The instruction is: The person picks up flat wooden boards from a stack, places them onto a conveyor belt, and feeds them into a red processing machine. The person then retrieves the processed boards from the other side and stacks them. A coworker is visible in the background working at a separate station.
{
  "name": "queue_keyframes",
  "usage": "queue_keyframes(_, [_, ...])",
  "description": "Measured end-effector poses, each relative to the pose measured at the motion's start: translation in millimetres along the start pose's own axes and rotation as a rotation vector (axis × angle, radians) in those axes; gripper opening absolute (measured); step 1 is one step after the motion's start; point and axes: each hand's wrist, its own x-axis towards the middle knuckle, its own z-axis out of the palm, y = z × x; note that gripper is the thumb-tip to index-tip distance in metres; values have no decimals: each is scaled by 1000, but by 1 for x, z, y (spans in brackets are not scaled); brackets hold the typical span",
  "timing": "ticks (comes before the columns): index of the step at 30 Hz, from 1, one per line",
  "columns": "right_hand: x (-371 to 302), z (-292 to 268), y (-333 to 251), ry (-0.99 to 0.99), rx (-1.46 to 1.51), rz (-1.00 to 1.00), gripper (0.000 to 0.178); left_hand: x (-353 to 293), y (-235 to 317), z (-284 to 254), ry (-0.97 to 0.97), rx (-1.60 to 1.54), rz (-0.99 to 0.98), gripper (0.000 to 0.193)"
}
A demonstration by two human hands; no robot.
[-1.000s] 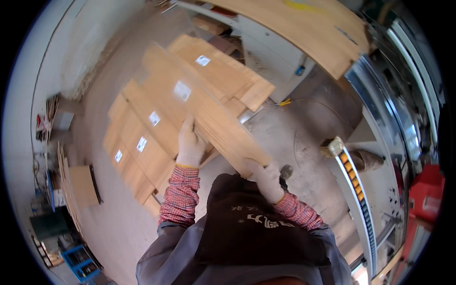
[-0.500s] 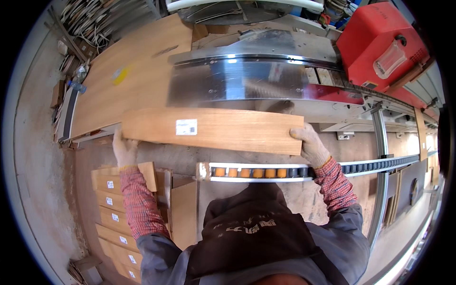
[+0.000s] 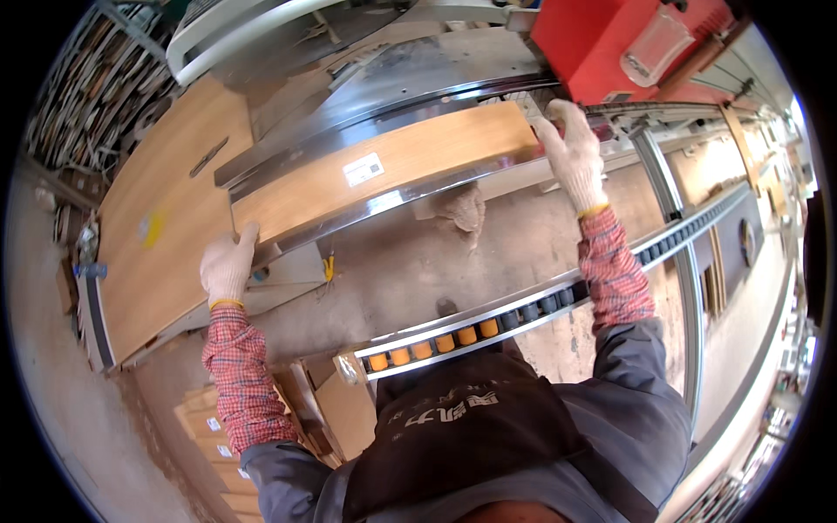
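A long wood-grain board with a white label lies on the shiny metal machine bed, slanting up to the right. My left hand, in a pale work glove, is closed at the board's near left corner, its thumb against the end; the other fingers are partly hidden. Beside the board's right end, my gloved right hand has thumb and fingers spread. Its thumb tip is close to the board's edge; whether they touch I cannot tell.
A large wood-coloured panel extends left of the bed. A red machine housing stands at the far right. Close to my body runs a roller rail. Several labelled boards are stacked at lower left, and a rag hangs under the bed.
The board has moved away from me, from in front of the bed onto it, and now slants. My right hand has loosened from its right end; my left stays at the other.
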Motion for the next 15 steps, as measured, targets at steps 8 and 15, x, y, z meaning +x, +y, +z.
queue_keyframes(8, [-55,87,-90,-882,1399,1243,30,34,32,5,-103,-31,54,76])
queue_keyframes(15, [-26,144,-94,-658,1587,1367,14,61,40,29,40,-8,205,82])
